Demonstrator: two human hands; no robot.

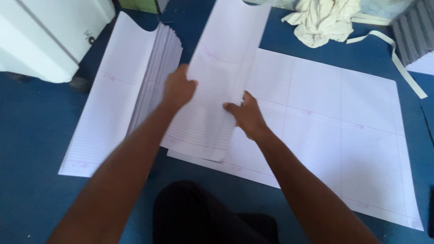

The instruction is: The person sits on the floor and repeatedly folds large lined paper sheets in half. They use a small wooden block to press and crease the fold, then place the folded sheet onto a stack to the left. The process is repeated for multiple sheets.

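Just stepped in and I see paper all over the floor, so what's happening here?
A person is handling large ruled sheets over a blue floor. Both hands grip a folded ruled sheet: the left hand at its left edge, the right hand at its right edge. It is raised above a big flat sheet spread out on the floor. A stack of folded sheets lies to the left. A crumpled cream cloth sits at the top.

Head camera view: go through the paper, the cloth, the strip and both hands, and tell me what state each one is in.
Folded ruled sheet: lifted, held by both hands.
Left hand: gripping the sheet's left edge.
Right hand: pinching its right edge.
Large ruled sheet: flat, unfolded.
Stack of folded sheets: fanned, lying on the blue floor.
Cream cloth: crumpled.
Cream strip: loose, uncoiled.
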